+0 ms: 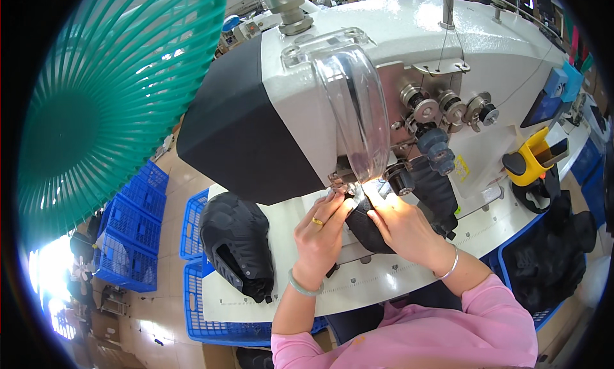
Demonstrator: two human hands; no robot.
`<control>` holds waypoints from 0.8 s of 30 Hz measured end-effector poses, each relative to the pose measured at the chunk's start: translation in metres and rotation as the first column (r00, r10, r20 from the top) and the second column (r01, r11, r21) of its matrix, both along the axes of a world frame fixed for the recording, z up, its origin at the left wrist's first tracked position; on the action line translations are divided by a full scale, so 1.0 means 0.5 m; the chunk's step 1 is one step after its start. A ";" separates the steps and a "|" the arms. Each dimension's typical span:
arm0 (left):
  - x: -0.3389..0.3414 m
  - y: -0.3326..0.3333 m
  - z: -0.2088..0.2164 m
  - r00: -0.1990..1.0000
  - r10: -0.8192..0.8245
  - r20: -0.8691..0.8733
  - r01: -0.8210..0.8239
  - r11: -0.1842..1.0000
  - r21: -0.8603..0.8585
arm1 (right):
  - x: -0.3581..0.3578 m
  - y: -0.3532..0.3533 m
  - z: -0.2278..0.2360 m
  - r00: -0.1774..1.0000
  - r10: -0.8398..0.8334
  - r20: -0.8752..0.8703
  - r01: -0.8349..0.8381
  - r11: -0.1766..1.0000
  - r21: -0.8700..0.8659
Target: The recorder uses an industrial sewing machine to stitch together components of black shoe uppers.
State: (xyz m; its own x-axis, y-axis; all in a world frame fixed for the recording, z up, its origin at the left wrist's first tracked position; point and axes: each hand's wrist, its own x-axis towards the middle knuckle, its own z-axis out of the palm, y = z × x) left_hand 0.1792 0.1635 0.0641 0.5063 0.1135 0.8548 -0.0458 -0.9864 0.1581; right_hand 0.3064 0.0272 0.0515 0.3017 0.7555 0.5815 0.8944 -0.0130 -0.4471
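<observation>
We see a big white sewing machine [297, 113], then a green fan [96, 119] on the left. A puffy black bundle [238, 241] lies near, also left. Our right hand [406, 227] holds, and our left hand [320, 231] touches with bunched fingers, a curved black piece [368, 233] under the machine; we can't tell if the left one grips.

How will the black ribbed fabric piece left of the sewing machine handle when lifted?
The black ribbed fabric piece probably holds some shape, since it stands domed on the white tabletop. Its edges may flex around the dark slit. Ridged texture suggests decent grip.
</observation>
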 end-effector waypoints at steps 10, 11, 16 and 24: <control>0.002 0.025 0.006 0.999 -0.032 -0.003 0.032 0.993 -0.115 | 0.021 -0.001 0.012 0.997 -0.060 0.047 0.063 0.996 -0.056; 0.003 0.023 0.008 0.999 -0.027 -0.030 0.020 0.978 -0.205 | 0.022 -0.001 0.013 0.997 -0.062 0.047 0.064 0.996 -0.057; 0.007 0.017 0.004 1.000 -0.015 -0.004 0.014 0.973 -0.232 | 0.022 0.004 0.008 0.990 -0.091 0.104 0.101 0.990 -0.095; 0.005 0.028 0.005 0.998 -0.065 0.018 0.066 0.996 -0.055 | 0.016 0.008 0.012 0.987 -0.090 0.132 0.103 0.990 -0.095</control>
